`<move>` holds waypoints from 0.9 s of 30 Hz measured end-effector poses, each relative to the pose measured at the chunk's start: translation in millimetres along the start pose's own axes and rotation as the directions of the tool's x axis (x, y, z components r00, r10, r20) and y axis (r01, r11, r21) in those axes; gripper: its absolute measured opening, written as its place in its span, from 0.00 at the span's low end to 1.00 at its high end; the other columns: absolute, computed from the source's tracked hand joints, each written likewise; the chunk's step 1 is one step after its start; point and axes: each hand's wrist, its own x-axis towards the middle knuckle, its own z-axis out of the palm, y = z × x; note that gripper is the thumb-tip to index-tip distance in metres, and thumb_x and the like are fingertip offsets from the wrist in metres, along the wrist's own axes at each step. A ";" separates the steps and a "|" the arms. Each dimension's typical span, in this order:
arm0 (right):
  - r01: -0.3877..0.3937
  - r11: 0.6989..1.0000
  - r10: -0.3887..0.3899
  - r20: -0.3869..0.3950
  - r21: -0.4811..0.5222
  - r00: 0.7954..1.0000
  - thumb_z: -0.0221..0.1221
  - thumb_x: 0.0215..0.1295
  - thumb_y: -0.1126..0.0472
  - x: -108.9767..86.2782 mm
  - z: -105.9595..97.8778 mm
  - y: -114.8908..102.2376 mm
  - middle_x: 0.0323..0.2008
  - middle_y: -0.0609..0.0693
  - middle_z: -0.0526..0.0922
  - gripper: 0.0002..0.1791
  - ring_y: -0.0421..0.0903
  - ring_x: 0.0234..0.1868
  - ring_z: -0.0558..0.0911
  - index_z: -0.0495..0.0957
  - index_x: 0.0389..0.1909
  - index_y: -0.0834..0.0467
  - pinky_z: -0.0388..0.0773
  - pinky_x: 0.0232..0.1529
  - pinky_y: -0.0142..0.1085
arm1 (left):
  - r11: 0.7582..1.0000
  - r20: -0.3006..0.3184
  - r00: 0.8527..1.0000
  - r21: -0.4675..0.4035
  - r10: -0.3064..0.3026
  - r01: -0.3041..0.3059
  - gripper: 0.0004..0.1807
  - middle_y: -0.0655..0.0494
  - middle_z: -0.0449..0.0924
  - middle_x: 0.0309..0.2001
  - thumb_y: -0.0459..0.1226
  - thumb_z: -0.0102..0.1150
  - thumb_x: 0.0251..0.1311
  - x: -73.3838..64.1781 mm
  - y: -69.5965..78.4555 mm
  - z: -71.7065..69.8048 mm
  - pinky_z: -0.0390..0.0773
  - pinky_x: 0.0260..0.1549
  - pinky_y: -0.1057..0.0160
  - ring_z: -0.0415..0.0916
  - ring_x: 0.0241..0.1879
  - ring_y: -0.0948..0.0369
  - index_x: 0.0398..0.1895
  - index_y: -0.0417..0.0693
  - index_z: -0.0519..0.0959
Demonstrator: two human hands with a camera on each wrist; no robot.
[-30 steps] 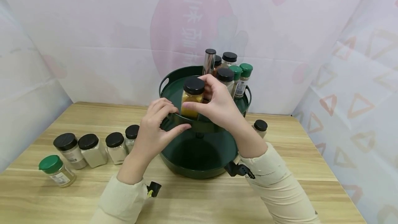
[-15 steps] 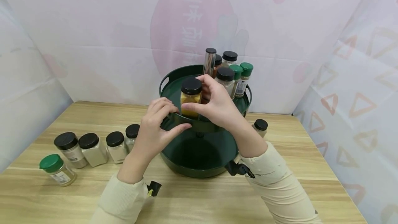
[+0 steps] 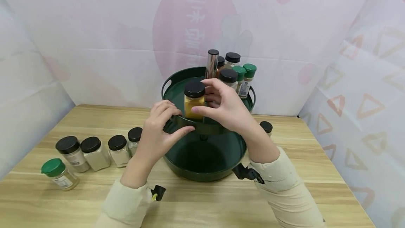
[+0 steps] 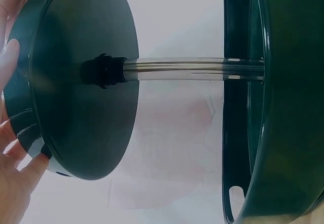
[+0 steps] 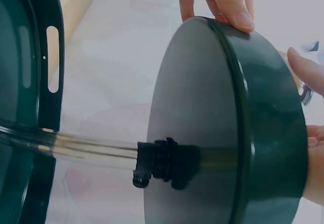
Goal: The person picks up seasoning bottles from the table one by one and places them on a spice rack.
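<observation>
A jar of yellow spice with a black lid [image 3: 191, 102] stands upright near the front left rim of the upper tier of a dark green two-tier tray [image 3: 209, 128]. My right hand [image 3: 229, 106] is loosely around its right side; the thumb lies across its front, while the other fingers stand straighter beside and behind it. My left hand [image 3: 158, 126] grips the tray's front left rim, fingers over the edge and thumb against the outer wall. In the left wrist view, the left hand's fingers [image 4: 34, 171] show at the upper tier's wall. The underside of that tier hides the jar there.
Several spice jars and a tall silver grinder [image 3: 212, 64] crowd the upper tier's right side. A green-lidded jar [image 3: 60, 174] and several black-lidded jars [image 3: 95, 154] stand on the table at left. Another black-lidded jar [image 3: 266, 127] is behind my right forearm. The lower tier [image 3: 204, 156] sits underneath.
The yellow jar shifts slightly left, then stays put. My right hand loosens and draws a little to the right, its thumb sliding back across the jar. My left hand keeps its place.
</observation>
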 end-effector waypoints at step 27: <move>0.376 0.893 -0.222 -0.482 0.249 0.848 0.57 0.62 0.80 -74.8 -65.5 58.3 0.45 0.53 0.88 0.21 0.47 0.48 0.87 0.74 0.57 0.73 0.82 0.50 0.31 | 1.000 -0.005 1.000 -0.012 0.006 -0.006 0.21 0.48 0.79 0.42 0.44 0.78 0.46 -2.8 0.7 -7.5 0.72 0.62 0.59 0.70 0.56 0.51 0.37 0.42 0.80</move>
